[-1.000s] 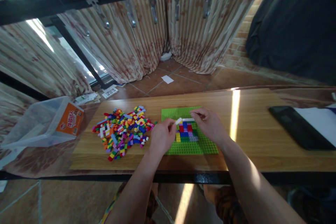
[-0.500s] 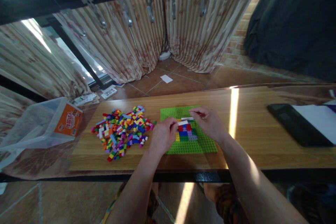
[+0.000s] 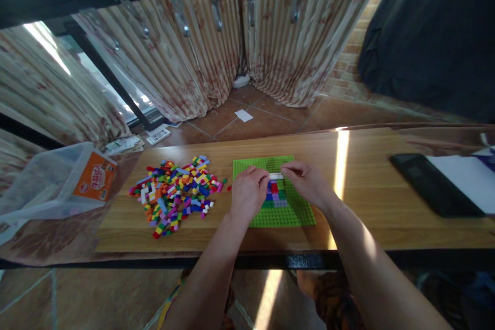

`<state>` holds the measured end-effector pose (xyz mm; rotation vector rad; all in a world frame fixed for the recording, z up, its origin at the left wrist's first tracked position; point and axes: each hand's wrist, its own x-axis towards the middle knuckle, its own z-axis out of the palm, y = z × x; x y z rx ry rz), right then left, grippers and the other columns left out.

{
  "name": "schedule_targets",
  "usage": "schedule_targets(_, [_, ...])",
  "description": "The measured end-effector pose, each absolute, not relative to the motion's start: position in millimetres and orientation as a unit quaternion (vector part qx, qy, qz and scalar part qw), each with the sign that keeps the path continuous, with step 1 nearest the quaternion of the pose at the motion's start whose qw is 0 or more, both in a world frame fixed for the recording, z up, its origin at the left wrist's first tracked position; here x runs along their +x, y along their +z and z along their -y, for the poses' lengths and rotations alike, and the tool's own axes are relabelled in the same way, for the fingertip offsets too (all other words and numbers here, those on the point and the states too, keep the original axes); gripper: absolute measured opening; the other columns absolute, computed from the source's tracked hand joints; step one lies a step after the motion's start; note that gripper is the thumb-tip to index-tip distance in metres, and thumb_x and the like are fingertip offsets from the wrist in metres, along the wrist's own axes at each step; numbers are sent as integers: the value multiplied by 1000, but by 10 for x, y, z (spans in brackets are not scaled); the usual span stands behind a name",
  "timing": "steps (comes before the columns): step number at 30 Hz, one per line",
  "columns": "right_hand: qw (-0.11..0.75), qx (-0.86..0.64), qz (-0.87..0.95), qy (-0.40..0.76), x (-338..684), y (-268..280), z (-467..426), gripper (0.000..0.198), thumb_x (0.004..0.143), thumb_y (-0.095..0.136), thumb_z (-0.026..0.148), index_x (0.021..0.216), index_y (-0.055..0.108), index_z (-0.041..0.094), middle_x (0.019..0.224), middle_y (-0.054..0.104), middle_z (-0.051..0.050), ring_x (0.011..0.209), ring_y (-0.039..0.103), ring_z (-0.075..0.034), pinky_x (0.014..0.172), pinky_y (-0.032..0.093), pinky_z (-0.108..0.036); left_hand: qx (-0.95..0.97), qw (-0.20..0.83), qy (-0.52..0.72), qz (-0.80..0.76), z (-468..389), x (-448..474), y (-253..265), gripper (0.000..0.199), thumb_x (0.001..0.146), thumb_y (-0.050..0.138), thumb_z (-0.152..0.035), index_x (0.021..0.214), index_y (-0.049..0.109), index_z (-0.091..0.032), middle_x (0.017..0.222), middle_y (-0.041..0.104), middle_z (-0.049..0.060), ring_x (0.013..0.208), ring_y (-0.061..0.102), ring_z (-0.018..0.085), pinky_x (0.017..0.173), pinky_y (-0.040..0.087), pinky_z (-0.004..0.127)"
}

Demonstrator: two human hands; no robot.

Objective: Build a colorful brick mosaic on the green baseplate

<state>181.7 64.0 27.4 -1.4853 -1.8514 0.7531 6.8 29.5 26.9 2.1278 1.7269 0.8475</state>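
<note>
A green studded baseplate (image 3: 299, 214) lies on the wooden board, with a block of red, blue, purple and green toy bricks (image 3: 275, 198) on it. Over the far side of this block, white toy bricks (image 3: 276, 176) sit close together between my two hands. My left hand (image 3: 249, 191) is closed, its thumb and fingertips pinching the left end of the white bricks and covering part of the block. At their right end, my right hand (image 3: 307, 181) has thumb and forefinger pinched together. Fingers hide where one white brick meets another.
Left of the baseplate spreads a pile of loose coloured bricks (image 3: 174, 193). A clear plastic bin (image 3: 46, 180) with an orange label stands at far left. A black tablet-like slab (image 3: 433, 185) and white paper (image 3: 458, 180) lie at right. Curtains (image 3: 209, 56) hang behind.
My left hand has moved right and slightly away from me, bringing its white brick up against the other at my right hand. The right hand has barely moved; the view has shifted slightly.
</note>
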Motion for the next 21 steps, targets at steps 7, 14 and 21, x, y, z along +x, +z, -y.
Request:
schedule_targets(7, [308,-553,710,309,1835,175,-657,24,85,56,33,86,77,22,81,76,-3,74,67,-18,67,47,-29,698,163,321,-619,-303,124,283,13,86,58,-18,76,67,-20,80,66,1,77,61,15,72,45,26])
schedule_targets(14, [304,-568,698,312,1813,188,-645,24,85,58,36,85,77,22,79,76,-3,74,68,-19,67,46,-29,654,201,344,-643,-361,90,247,16,78,64,-14,92,70,-19,87,70,3,82,64,17,80,50,30])
schedule_targets(21, [303,-573,698,304,1803,204,-641,25,84,57,37,81,77,22,74,75,-2,69,65,-17,62,44,-28,644,181,328,-667,-381,62,274,14,83,63,-22,89,75,-20,102,70,7,103,62,22,97,46,38])
